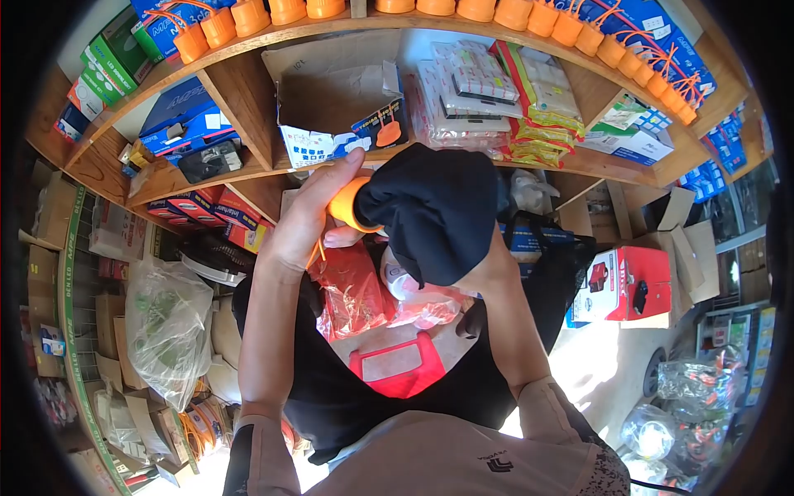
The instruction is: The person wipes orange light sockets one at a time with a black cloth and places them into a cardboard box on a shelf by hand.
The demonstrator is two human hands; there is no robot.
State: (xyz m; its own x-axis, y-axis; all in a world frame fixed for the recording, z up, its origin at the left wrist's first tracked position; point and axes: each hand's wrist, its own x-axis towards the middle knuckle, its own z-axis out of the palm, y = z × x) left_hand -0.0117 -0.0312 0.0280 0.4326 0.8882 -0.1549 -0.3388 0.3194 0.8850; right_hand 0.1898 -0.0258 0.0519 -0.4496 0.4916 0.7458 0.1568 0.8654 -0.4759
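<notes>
My left hand [302,213] grips an orange lamp holder [347,205] with its thumb up along the side, and thin orange wires [318,250] hang below it. A bunched black cloth [434,215] presses against the holder's open end. My right hand [490,269] holds the cloth from the right; its fingers are hidden in the folds. Just beyond, an opened carton [339,107] with a lamp-holder picture sits on the wooden shelf. Below my hands lie a red plastic bag [351,289] and a red plastic stool [401,368].
A row of orange lamp holders [476,8] lines the upper shelf edge [356,23]. Packaged goods [467,91] fill the middle compartment. A red and white box [624,285] stands at the right, and a clear plastic bag [169,322] hangs at the left.
</notes>
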